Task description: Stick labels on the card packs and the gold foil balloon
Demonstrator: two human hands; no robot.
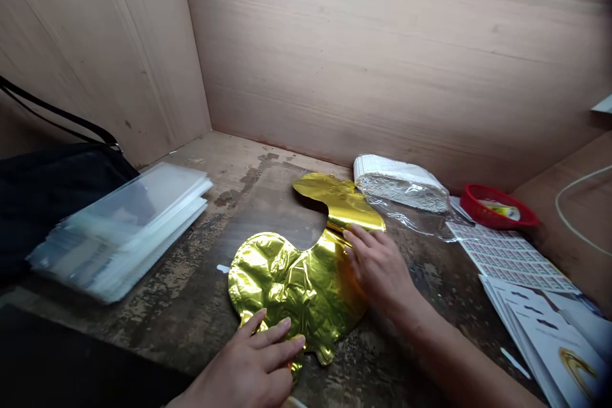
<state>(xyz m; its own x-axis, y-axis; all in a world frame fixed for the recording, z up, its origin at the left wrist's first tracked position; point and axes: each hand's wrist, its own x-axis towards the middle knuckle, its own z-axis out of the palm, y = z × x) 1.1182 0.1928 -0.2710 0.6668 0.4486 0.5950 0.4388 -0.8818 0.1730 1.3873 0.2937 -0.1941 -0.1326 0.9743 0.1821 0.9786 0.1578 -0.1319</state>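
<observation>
A crumpled gold foil balloon (287, 287) lies flat on the worn tabletop (191, 325), its upper part folded over and curving towards the back. My left hand (248, 357) is on the balloon's lower edge, with the fingers across the foil. My right hand (377, 268) presses on the fold at the balloon's right side. The foil under both hands is hidden.
Stacked clear plastic sleeves (124, 229) lie left, beside a black bag (57, 197). Right of the balloon are a plastic-wrapped white packet (399, 185), a red basket (497, 207), a sheet of small labels (511, 255) and printed cards (545, 338). Plywood walls (382, 57) stand behind.
</observation>
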